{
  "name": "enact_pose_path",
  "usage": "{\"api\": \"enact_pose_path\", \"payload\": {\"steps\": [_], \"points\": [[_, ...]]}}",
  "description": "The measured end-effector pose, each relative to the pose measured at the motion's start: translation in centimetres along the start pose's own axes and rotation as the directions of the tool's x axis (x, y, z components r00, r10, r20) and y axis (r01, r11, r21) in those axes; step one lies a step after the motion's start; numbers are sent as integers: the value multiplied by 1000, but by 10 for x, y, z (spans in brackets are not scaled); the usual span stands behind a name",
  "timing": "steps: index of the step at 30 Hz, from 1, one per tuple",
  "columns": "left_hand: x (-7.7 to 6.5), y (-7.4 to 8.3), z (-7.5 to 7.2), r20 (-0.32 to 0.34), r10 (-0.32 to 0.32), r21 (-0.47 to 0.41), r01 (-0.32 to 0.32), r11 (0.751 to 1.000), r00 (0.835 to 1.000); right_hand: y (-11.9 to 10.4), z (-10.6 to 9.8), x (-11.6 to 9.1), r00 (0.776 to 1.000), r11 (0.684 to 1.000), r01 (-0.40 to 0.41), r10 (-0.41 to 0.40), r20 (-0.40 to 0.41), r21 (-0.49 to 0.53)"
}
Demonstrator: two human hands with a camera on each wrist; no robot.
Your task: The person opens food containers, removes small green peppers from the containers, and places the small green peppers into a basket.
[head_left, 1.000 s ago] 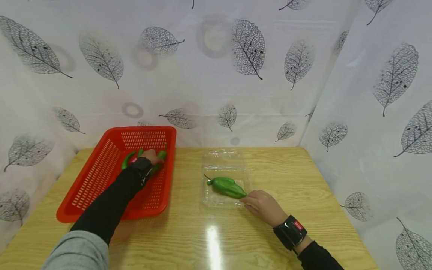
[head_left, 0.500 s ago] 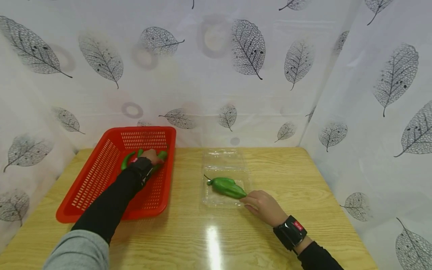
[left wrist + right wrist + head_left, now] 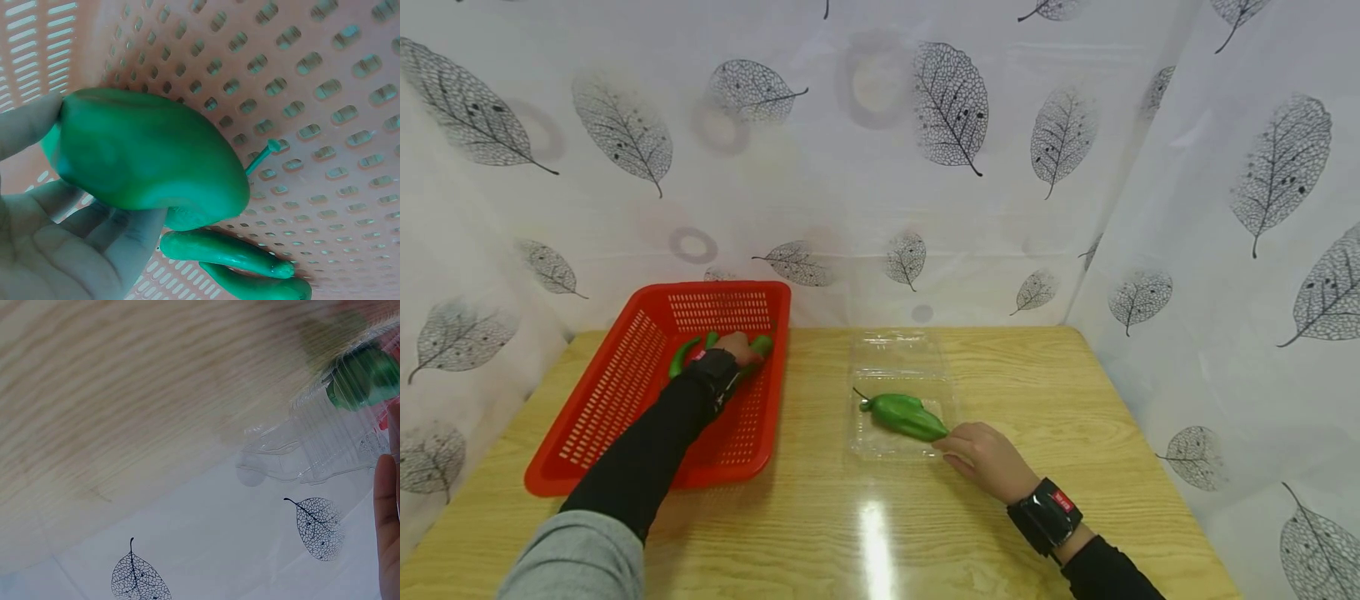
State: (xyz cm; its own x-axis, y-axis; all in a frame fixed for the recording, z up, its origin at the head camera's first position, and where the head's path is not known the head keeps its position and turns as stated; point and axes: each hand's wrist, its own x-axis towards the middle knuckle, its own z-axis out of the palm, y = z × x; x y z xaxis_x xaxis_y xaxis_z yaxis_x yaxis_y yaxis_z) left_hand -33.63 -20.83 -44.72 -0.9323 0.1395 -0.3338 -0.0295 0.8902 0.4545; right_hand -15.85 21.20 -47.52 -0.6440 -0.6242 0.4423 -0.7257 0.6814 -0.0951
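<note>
In the left wrist view my left hand [image 3: 75, 250] grips a plump green pepper [image 3: 144, 150] between thumb and fingers, inside the red basket [image 3: 763, 433]. The pepper's short stem points away from the palm. Two slimmer green peppers [image 3: 225, 253] lie on the basket's floor beyond the fingers. A clear plastic box [image 3: 868, 447] stands open at mid-table, its lid folded back. Inside it lie green peppers [image 3: 902, 417] close together, one with a thin dark stem. My right hand [image 3: 988, 458] pinches the box's front right corner, close to a pepper's tip.
The wooden table [image 3: 1037, 375] carries the basket at left and the box at centre. A white leaf-print sheet [image 3: 850, 167] hangs behind and along the sides. The basket's raised right wall [image 3: 781, 358] stands between the left hand and the box.
</note>
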Motion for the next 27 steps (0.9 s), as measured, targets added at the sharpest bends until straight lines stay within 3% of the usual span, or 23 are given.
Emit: {"api": "enact_pose_path", "payload": {"steps": [9,13,17,19,22,27], "points": [[3,-1,2,35,-3,-8,3,1000,999,-1,0,0,1000,1000,-1,1,-2,-6],[24,-15,6,62,-24,-14,25,1000,998,-1,0,0,1000,1000,2,-2,-5,-10],[44,-31,11,63,2,-7,-2,1000,998,0,1,0,1000,1000,-1,1,-7,-14],[41,-29,11,58,-2,-12,3,1000,998,0,2,0,1000,1000,1,-1,-11,-14],[25,-16,7,50,-23,-10,24,1000,998,1,2,0,1000,1000,6,-6,-15,-11],[3,-6,2,11,13,7,-13,1000,1000,1,2,0,1000,1000,5,-5,-14,-9]]}}
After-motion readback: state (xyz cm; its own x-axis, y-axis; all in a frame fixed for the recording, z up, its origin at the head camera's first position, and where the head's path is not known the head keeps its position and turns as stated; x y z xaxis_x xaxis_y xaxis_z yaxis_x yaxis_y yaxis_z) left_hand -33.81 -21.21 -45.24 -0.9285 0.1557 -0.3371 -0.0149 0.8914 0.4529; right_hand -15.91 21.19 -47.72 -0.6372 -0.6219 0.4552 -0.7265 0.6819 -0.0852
